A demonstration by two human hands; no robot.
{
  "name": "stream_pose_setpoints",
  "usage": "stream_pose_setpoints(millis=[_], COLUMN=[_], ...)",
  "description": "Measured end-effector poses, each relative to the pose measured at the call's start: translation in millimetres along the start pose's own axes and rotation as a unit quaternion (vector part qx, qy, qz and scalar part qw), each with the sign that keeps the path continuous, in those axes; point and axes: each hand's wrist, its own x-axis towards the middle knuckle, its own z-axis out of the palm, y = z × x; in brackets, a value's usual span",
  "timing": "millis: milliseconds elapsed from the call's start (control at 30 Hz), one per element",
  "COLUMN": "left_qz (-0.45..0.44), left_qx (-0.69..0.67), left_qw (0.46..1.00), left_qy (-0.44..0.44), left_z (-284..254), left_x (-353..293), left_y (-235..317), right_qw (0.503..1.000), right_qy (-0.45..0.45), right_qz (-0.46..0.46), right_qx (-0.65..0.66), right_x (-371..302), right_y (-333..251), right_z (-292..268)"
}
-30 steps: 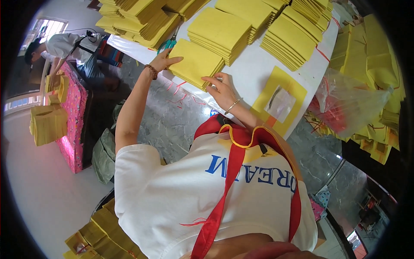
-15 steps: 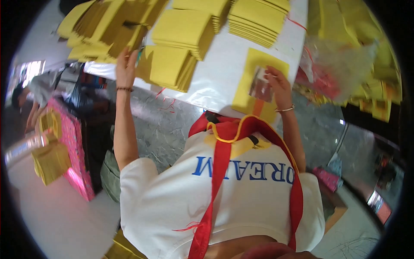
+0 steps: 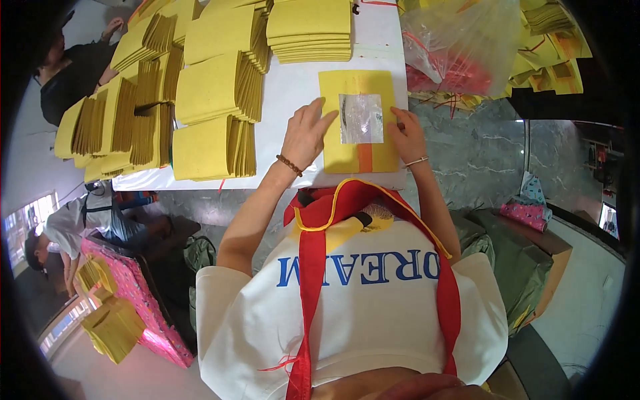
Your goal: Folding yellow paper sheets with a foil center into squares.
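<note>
On the white-covered table, a yellow paper sheet (image 3: pixel 333 155) with an orange stripe lies flat in front of me. A shiny silver foil square (image 3: pixel 361 119) rests on its middle, over the stripe. At the sheet's left edge is my left hand (image 3: pixel 307 135), open, thumb and fingertips against the paper. Along the right edge lies my right hand (image 3: pixel 408 137), its fingers slightly bent and apart, touching the sheet beside the foil. Neither hand holds anything I can see.
Folded yellow paper stacks (image 3: pixel 208 90) fill the table's left and far side. A clear plastic bag (image 3: pixel 460 47) with red contents stands at the right. Two people work at the left, one by a pink-covered table (image 3: pixel 143 293). A carton (image 3: pixel 533 267) stands behind right.
My left hand has come from the stacks on the left to the sheet's left edge. My right hand has let go of the foil, now flat on the sheet. The view has turned.
</note>
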Motion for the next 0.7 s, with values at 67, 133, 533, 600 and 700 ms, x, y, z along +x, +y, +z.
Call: stream_pose_setpoints(millis=[67, 133, 533, 600, 700], left_qz=[0.017, -0.075, -0.152, 0.037, 0.126], left_qx=[0.002, -0.125, -0.325, -0.066, 0.097], left_qw=[1.0, 0.988, 0.929, 0.997, 0.986], left_qy=[-0.009, 0.048, -0.091, -0.03, -0.046], left_z=[5.0, 15.1, 4.5, 2.3, 4.7], left_x=[-7.0, -15.1, -11.7, -10.2, -15.9], left_y=[-2.5, -3.6, -9.1, -10.7, -10.8], right_qw=[0.999, 0.99, 0.977, 0.977, 0.979], right_qy=[-0.012, 0.023, 0.031, 0.033, 0.033], right_qz=[0.017, -0.038, -0.082, -0.081, -0.067], right_qx=[-0.044, -0.134, -0.194, -0.195, -0.187], right_x=[3.1, 4.7, 6.5, 6.9, 8.6], right_y=[0.0, -4.0, -7.9, -6.2, -2.7], right_z=[1.2, 4.8, 13.1, 12.7, 11.8])
